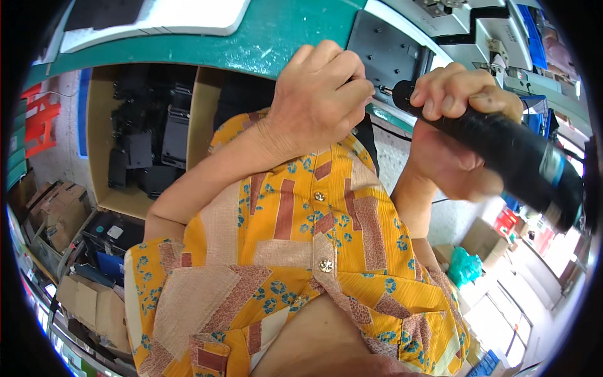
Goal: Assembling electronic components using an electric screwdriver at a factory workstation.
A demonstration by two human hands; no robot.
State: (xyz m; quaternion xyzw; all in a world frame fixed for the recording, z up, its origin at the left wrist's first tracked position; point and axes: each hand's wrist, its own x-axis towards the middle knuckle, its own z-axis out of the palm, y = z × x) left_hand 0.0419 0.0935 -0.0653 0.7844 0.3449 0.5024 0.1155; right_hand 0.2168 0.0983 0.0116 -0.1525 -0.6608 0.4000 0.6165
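My right hand point(453, 135) is wrapped round a thick black electric screwdriver point(512, 144), held tilted with its nose toward the left. A short metal bit point(385, 90) sticks out of that nose and ends close to the fingers of my left hand point(320, 94). Those fingers are curled in and pressed together; whatever they may pinch is hidden. Just beyond both hands, a flat black plastic panel point(383, 47) with small raised studs or holes lies on the green bench top point(282, 38).
At the left below the bench stands a cardboard box point(141, 204) of black plastic parts. A white board or tray point(188, 16) lies at the bench's far left. Metal fixtures point(496, 53) occupy the far right. Cartons point(94, 308) are stacked at lower left.
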